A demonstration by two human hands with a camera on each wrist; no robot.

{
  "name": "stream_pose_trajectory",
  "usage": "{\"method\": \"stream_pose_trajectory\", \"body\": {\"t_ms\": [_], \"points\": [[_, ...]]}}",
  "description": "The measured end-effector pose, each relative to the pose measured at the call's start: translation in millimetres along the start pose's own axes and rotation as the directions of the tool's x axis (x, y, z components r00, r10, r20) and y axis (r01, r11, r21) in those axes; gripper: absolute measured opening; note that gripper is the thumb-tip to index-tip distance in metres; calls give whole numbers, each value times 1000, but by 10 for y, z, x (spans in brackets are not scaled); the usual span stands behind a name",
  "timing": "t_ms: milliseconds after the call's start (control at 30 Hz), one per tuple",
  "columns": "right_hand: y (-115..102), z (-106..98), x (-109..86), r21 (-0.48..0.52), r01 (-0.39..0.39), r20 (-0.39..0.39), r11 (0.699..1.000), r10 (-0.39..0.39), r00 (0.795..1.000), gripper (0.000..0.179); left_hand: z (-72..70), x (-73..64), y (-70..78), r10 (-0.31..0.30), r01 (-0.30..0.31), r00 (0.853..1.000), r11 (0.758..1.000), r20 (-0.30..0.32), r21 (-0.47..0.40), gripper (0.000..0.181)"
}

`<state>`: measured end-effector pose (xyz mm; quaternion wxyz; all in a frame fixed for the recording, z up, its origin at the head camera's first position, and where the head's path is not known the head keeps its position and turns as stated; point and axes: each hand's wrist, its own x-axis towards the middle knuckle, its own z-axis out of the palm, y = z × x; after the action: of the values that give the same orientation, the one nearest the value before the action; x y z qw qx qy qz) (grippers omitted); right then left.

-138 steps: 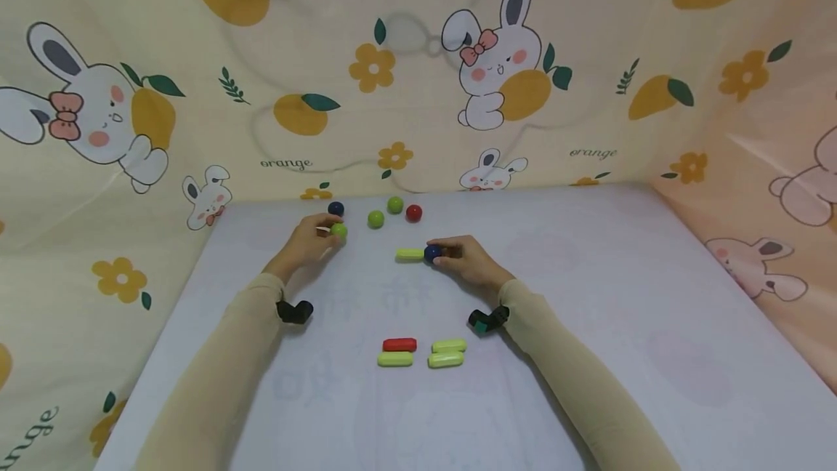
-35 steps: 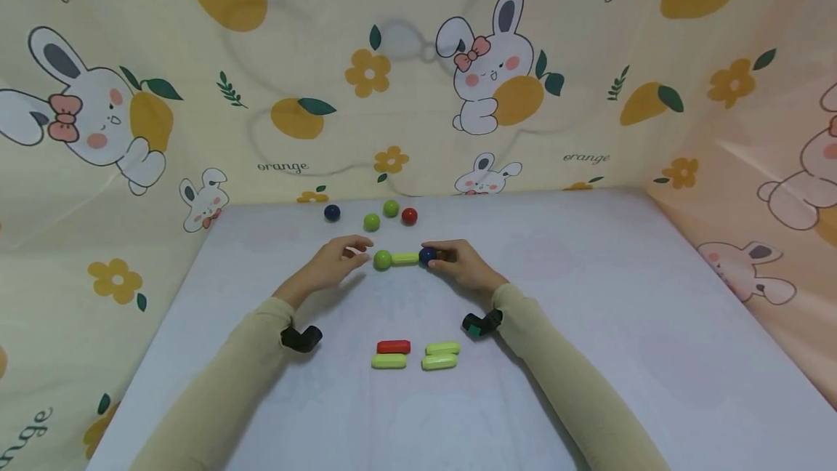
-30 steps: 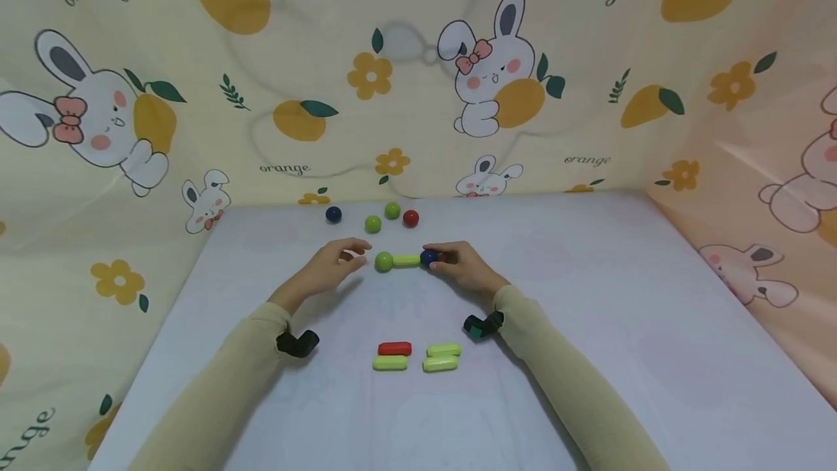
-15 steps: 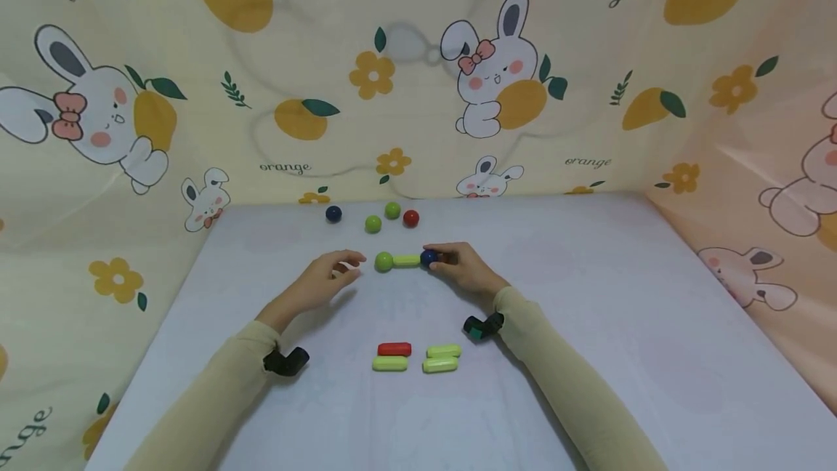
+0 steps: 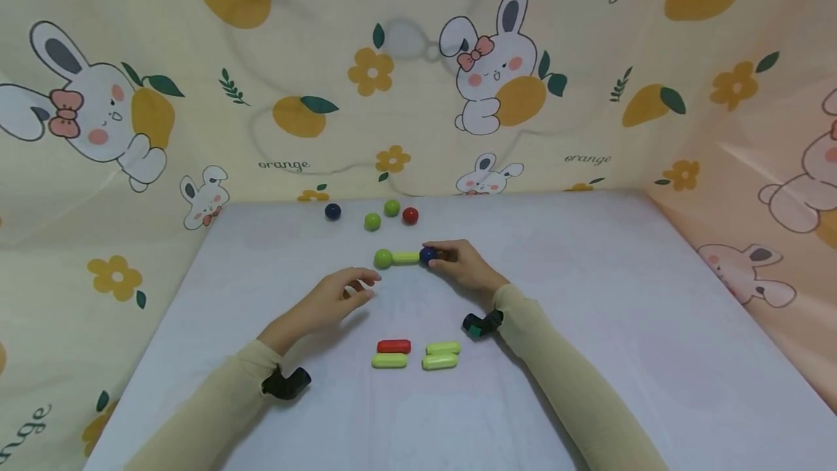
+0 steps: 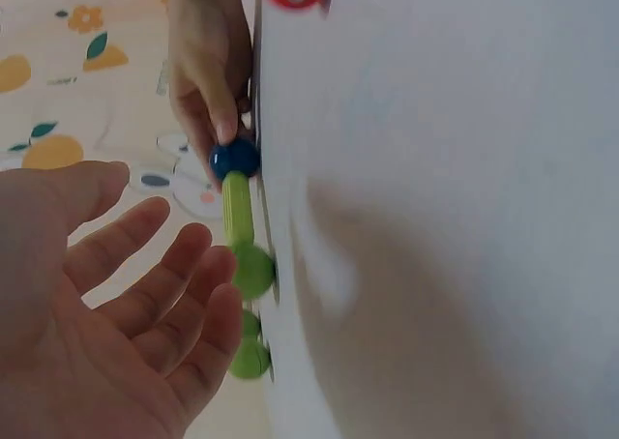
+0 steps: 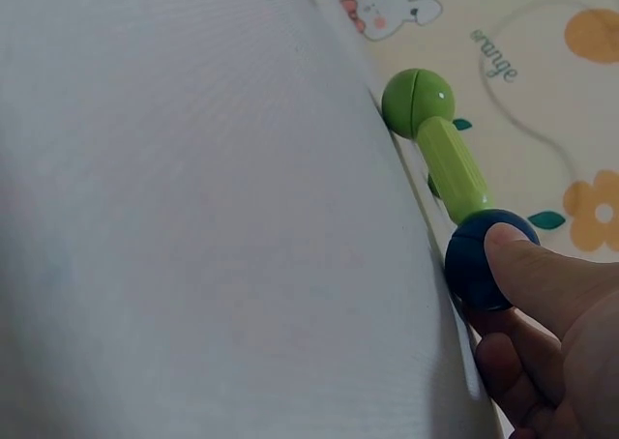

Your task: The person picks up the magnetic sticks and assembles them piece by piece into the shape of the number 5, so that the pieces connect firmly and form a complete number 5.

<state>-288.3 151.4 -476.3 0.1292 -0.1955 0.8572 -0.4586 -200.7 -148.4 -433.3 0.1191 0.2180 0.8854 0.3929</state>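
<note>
A light green rod lies on the table with a green ball on its left end and a dark blue ball on its right end. My right hand pinches the blue ball between thumb and fingers, seen close in the right wrist view, where the blue ball hides part of the fingers. My left hand hovers empty over the table, in front and to the left of the green ball, its fingers loosely bent. In the left wrist view its palm shows with the fingers spread.
Nearer the person lie a red rod, a green rod beside it, and two more green rods. Along the back stand a dark blue ball, two green balls and a red ball. A printed cloth rises behind.
Over the frames, my left hand brought a green ball to the rod's left end and let it go, then drew back toward the person. My right hand stays on the blue ball.
</note>
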Motion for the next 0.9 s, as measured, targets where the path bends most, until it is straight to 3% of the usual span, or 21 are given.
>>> {"method": "stream_pose_trajectory", "body": {"t_ms": [200,467,900], "points": [[1,-2,3,-16,9,1,1000,-9,1000,48,151,-67,80,45,-46,996,999,74,3,34],[19,7,17,-17,-7,-8,1000,7,1000,48,356,-126,127,54,-60,981,998,188,26,36],[27,14,26,-17,9,-5,1000,-10,1000,47,448,-114,189,55,-63,959,998,279,19,35]]}}
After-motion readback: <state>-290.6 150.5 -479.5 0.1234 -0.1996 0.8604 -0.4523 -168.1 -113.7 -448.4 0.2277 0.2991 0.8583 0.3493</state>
